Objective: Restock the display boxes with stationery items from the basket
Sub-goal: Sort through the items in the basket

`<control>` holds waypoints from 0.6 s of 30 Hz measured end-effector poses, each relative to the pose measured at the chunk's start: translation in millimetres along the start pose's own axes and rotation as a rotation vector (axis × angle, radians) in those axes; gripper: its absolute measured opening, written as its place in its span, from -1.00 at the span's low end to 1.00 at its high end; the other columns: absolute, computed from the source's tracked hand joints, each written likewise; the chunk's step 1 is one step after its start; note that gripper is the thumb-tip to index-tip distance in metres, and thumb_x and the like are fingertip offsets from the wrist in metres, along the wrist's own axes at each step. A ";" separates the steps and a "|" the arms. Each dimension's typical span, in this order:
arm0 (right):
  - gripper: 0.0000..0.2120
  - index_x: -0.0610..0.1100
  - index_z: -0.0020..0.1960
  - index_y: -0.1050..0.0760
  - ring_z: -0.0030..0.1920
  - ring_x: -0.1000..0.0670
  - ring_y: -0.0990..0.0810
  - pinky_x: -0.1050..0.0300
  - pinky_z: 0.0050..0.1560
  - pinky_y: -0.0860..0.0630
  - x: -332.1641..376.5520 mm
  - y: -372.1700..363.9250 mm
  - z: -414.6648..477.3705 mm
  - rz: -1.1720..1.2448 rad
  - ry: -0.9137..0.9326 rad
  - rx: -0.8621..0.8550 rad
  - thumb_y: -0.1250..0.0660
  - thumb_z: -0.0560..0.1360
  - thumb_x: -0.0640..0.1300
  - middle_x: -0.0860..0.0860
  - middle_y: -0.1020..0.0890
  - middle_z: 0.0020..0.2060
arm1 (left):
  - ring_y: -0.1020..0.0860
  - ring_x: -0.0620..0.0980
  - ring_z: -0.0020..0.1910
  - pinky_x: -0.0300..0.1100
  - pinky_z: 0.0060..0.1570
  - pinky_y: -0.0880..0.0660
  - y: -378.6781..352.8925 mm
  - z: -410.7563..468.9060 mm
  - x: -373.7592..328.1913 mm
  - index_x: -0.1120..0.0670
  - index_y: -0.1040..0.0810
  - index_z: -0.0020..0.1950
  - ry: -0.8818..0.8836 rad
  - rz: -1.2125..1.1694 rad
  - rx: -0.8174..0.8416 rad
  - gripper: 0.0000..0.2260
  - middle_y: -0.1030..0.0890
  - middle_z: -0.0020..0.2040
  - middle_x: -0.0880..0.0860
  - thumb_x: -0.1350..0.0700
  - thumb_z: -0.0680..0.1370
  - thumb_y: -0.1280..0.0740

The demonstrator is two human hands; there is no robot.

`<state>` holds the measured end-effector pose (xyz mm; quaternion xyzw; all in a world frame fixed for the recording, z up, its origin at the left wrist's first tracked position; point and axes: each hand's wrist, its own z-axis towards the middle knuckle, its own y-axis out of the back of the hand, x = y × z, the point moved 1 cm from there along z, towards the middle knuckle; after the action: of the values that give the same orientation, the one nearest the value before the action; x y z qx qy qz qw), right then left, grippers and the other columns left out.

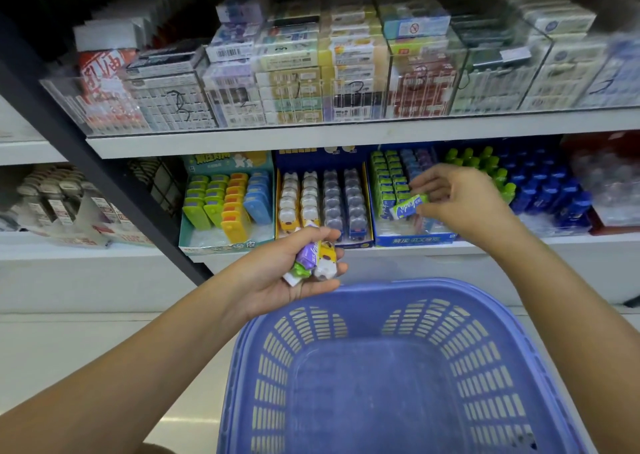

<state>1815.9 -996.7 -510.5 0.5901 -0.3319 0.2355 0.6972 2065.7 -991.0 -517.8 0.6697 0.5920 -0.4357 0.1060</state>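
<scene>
At blue box (415, 239) | right hand (457, 200) pinches green packet (407, 207) | left hand (277, 275): packets (317, 259)

free: front of blue display box (415, 239) | obstacle: upper shelf (346, 138) overhead

Both forearms are bare and reach forward. The left forearm (145, 360) rises from the lower left, and the left hand (277, 273) is turned palm up, fingers and thumb curled round a small bunch of purple, green and white-and-yellow wrapped packets (313, 261). The right forearm (561, 280) comes in from the right; the right hand (460, 200), palm down, is higher and farther forward than the left, well apart from it. Its fingertips pinch one small green-and-white wrapped packet (408, 207) at its end.
</scene>
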 end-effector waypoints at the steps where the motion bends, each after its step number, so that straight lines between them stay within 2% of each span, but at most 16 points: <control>1: -0.74 -0.16 -0.01 -0.60 -0.17 0.02 -0.55 0.45 -0.25 -0.40 0.9 -1.7 2.4 -0.070 0.036 0.005 -0.43 0.35 -0.38 -0.02 -0.61 -0.19 | -0.68 0.03 -0.19 -0.17 -0.43 -0.60 -0.1 0.1 -0.4 0.10 -0.62 0.04 -0.004 0.004 0.005 -0.76 -0.68 -0.09 0.11 0.04 0.43 -0.36; 4: -0.77 -0.15 -0.02 -0.62 -0.09 -0.05 -0.61 0.20 -0.07 -0.54 4.9 -10.1 7.1 -0.215 0.145 0.051 -0.42 0.38 -0.38 -0.11 -0.63 -0.12 | -0.68 0.05 -0.14 -0.17 -0.40 -0.60 -0.1 0.2 -1.6 0.11 -0.61 0.11 -0.009 0.007 0.022 -0.65 -0.68 -0.03 0.12 0.03 0.37 -0.39; 6: -0.75 -0.18 0.02 -0.63 -0.06 -0.06 -0.63 0.10 0.03 -0.56 8.9 -11.8 10.6 -0.284 0.225 0.110 -0.39 0.40 -0.40 -0.13 -0.66 -0.07 | -0.68 0.06 -0.10 -0.16 -0.37 -0.61 1.8 0.6 -1.9 0.12 -0.60 0.14 -0.005 -0.003 0.039 -0.69 -0.68 0.00 0.12 0.08 0.42 -0.38; 8: -0.74 -0.16 0.03 -0.64 -0.06 -0.03 -0.63 0.17 0.04 -0.54 13.5 -8.0 16.5 -0.351 0.256 0.165 -0.40 0.39 -0.40 -0.10 -0.68 -0.08 | -0.68 0.08 -0.05 -0.16 -0.34 -0.61 4.8 1.2 -2.1 0.13 -0.59 0.14 -0.007 0.002 0.050 -0.79 -0.68 0.04 0.13 0.17 0.52 -0.31; 11: -0.73 -0.15 0.04 -0.65 -0.11 0.04 -0.62 0.38 -0.11 -0.44 20.6 -7.1 26.5 -0.455 0.262 0.262 -0.38 0.40 -0.40 -0.08 -0.69 -0.08 | -0.67 0.09 -0.01 -0.15 -0.29 -0.62 8.3 2.1 -2.2 0.12 -0.59 0.12 -0.017 0.020 0.066 -0.79 -0.67 0.06 0.14 0.24 0.52 -0.28; 13: -0.73 -0.19 0.08 -0.62 -0.17 0.05 -0.58 0.44 -0.21 -0.42 25.6 -13.6 30.4 -0.461 0.252 0.314 -0.36 0.42 -0.40 -0.10 -0.68 -0.08 | -0.66 0.09 0.00 -0.15 -0.29 -0.62 8.9 1.8 -2.4 0.12 -0.60 0.12 -0.018 0.020 0.077 -0.78 -0.67 0.07 0.13 0.25 0.51 -0.28; 14: -0.74 -0.21 0.08 -0.61 -0.16 0.03 -0.58 0.42 -0.21 -0.45 26.9 -16.3 32.4 -0.444 0.235 0.318 -0.38 0.41 -0.38 -0.11 -0.67 -0.07 | -0.66 0.09 0.01 -0.15 -0.28 -0.62 8.8 1.5 -2.7 0.12 -0.59 0.13 -0.017 0.020 0.084 -0.77 -0.67 0.08 0.13 0.25 0.51 -0.28; 16: -0.80 -0.23 0.03 -0.61 -0.10 -0.02 -0.61 0.25 -0.06 -0.51 26.5 -18.2 35.8 -0.423 0.187 0.267 -0.44 0.40 -0.31 -0.10 -0.67 -0.08 | -0.66 0.10 0.03 -0.14 -0.27 -0.62 9.0 1.1 -3.5 0.12 -0.58 0.18 -0.014 0.010 0.103 -0.73 -0.66 0.10 0.13 0.25 0.50 -0.28; 18: -0.84 -0.23 -0.04 -0.63 -0.13 -0.01 -0.60 0.21 -0.02 -0.50 21.6 -18.7 35.7 -0.438 0.175 0.207 -0.48 0.38 -0.25 -0.10 -0.68 -0.09 | -0.65 0.11 0.04 -0.13 -0.25 -0.62 8.6 -0.2 -4.3 0.13 -0.55 0.23 -0.010 -0.013 0.132 -0.67 -0.64 0.14 0.14 0.25 0.48 -0.28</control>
<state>1837.2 -1036.6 -504.0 0.6934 -0.1086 0.1619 0.6937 2073.8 -996.2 -517.9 0.6692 0.5658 -0.4777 0.0617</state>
